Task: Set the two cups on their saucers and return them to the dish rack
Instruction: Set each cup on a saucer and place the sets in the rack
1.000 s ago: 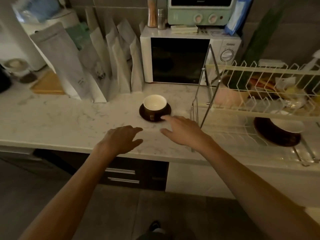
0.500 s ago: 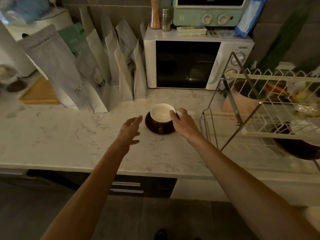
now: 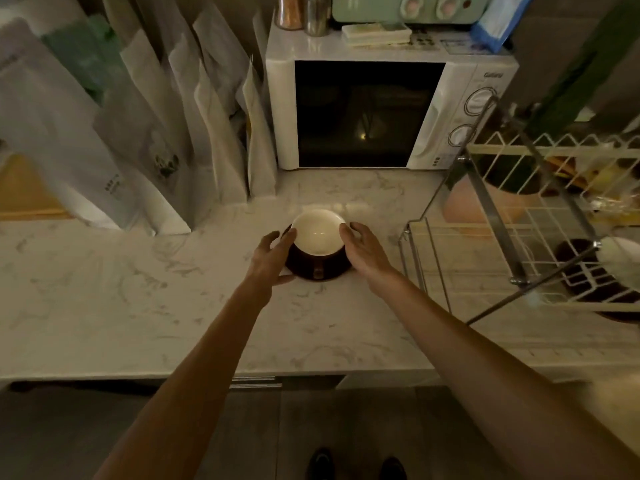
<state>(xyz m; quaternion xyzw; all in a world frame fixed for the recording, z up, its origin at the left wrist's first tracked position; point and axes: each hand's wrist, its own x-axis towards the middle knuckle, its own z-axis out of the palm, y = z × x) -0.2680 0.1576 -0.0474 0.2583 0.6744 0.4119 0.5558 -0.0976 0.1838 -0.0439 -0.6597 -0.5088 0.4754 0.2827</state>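
Note:
A cup, white inside and dark brown outside, stands on a dark brown saucer on the marble counter, in front of the microwave. My left hand cups the saucer's left edge, fingers by the cup's rim and thumb at the saucer's front. My right hand holds the saucer's right edge. The saucer rests on the counter. A second white cup on a dark saucer sits in the lower tier of the wire dish rack at the right.
A white microwave stands right behind the cup, with a green toaster oven on top. Several paper bags lean at the back left. A pink pot sits behind the rack. The counter's front edge is near me.
Both hands have moved forward from the near counter to the cup and saucer. The right hand got there first, then the left closed in on the other side. My view has moved closer.

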